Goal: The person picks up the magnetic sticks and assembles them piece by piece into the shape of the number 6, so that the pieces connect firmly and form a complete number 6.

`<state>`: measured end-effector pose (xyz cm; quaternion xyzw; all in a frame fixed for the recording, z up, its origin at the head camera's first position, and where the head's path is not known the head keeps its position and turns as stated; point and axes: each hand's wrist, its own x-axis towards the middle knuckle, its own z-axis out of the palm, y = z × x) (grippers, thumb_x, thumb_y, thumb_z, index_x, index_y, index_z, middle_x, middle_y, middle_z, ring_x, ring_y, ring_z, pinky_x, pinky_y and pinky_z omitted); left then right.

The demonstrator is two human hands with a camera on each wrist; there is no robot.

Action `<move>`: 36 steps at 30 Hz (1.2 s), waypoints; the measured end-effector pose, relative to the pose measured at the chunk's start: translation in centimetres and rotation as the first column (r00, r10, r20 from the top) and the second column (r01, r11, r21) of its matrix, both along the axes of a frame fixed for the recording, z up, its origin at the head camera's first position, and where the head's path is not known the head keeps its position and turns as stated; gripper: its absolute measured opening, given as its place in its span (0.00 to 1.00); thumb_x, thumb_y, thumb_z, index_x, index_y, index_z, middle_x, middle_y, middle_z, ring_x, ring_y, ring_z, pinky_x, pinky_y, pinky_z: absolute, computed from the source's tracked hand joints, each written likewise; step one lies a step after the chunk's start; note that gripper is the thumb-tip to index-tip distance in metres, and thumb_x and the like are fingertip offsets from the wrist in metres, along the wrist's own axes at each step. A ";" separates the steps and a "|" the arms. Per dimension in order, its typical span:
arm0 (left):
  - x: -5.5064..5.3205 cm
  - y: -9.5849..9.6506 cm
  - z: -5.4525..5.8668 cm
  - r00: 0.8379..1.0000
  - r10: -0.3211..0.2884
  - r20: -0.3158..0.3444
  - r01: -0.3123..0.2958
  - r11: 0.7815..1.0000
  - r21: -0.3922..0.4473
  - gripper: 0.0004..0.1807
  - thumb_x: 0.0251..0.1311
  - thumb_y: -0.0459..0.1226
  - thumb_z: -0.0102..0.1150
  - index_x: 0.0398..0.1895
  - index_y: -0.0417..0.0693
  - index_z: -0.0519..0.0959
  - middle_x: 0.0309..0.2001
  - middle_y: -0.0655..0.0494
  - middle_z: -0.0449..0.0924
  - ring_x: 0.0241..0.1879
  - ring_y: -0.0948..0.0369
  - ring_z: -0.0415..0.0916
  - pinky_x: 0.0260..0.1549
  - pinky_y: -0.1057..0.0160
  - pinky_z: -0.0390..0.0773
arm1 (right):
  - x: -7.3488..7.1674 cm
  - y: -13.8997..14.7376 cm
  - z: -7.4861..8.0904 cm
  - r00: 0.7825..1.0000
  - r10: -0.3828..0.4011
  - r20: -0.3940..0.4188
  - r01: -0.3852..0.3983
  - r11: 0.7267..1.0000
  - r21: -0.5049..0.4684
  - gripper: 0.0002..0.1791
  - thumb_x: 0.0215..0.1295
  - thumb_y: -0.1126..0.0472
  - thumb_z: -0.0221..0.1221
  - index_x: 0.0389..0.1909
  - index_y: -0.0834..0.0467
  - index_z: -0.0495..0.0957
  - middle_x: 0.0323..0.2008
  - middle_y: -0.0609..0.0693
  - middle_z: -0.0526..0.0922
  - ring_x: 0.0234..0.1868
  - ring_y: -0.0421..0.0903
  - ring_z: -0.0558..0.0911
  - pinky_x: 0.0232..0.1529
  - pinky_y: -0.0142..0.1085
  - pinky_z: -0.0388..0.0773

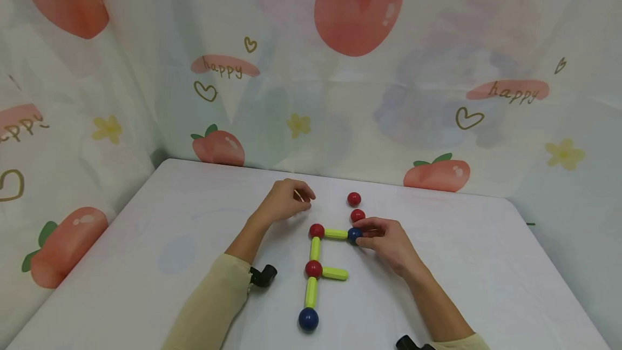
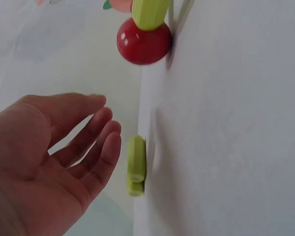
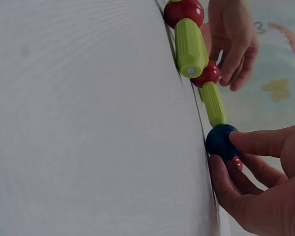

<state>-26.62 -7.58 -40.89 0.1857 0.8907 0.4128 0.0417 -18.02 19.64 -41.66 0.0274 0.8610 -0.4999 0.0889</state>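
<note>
My right hand [image 1: 389, 239] pinches a blue ball [image 3: 220, 142] between thumb and fingers, at the free end of a yellow-green magnetic rod [image 1: 336, 234]. That rod joins a red ball [image 1: 317, 230] at the top of an F-like figure lying on the table. Lower down come another red ball [image 1: 313, 269] with a rod [image 1: 335, 273] pointing right, and a blue ball [image 1: 308, 319] at the bottom. My left hand [image 1: 285, 200] hovers left of the top red ball, fingers loosely curved and holding nothing. In the left wrist view, loose yellow-green rods [image 2: 136, 160] lie just past its fingertips.
Two loose red balls, one nearer [image 1: 357, 215] and one farther [image 1: 354, 199], sit just beyond my right fingers. A white cloth covers the table [image 1: 136, 285]. Printed curtains [image 1: 291, 91] stand behind it and along the left side.
</note>
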 end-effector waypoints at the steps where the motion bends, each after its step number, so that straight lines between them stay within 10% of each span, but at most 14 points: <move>1: -0.2 -0.2 -0.1 1.000 0.029 -0.002 -0.029 1.000 0.007 0.08 0.63 0.33 0.70 0.45 0.48 0.88 0.37 0.58 0.84 0.38 0.59 0.79 0.34 0.65 0.81 | 0.0 0.0 0.0 1.000 -0.001 -0.001 0.001 1.000 0.001 0.17 0.66 0.66 0.68 0.56 0.57 0.85 0.56 0.56 0.84 0.52 0.51 0.81 0.48 0.33 0.81; 16: -1.9 -0.2 -1.1 0.970 0.242 -0.020 -0.243 0.967 -0.075 0.12 0.62 0.30 0.67 0.49 0.47 0.87 0.45 0.51 0.83 0.46 0.54 0.78 0.51 0.57 0.83 | 0.1 0.0 0.0 1.000 -0.008 0.001 0.008 1.000 -0.006 0.17 0.65 0.66 0.68 0.55 0.57 0.86 0.55 0.56 0.84 0.52 0.51 0.81 0.48 0.33 0.81; 36: -2.6 0.7 -1.0 0.974 0.224 -0.038 -0.226 0.941 -0.251 0.12 0.63 0.29 0.66 0.49 0.46 0.86 0.47 0.49 0.84 0.47 0.54 0.79 0.54 0.57 0.84 | 0.1 0.0 0.1 1.000 -0.014 0.000 0.014 1.000 -0.007 0.17 0.66 0.67 0.68 0.55 0.57 0.86 0.55 0.56 0.84 0.52 0.50 0.82 0.48 0.34 0.82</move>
